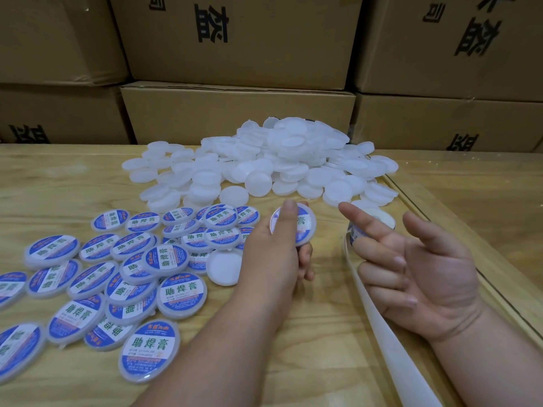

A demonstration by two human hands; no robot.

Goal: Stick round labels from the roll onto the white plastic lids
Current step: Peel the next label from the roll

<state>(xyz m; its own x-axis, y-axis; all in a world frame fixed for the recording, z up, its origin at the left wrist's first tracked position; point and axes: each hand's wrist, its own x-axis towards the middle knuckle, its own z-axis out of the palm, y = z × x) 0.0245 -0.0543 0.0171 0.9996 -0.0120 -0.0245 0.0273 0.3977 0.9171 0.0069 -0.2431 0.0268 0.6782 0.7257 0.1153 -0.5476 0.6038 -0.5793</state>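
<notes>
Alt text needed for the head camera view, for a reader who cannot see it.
A person's left hand grips a white lid with a blue label, thumb pressed on it, while the right hand hovers open, palm up, by the label roll and its trailing backing strip. Labelled lids lie left on the wooden table, a heap of bare lids behind, cardboard boxes beyond.

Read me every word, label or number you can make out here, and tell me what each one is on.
"助焊膏": green characters on the round labels of the labelled lids.
Same label on the lid the left hand grips: partly covered.
Small print on those labels: too blurred to read.
Cardboard boxes: large black characters, upside down, not reliably readable.
Plain lids: no text.
</notes>
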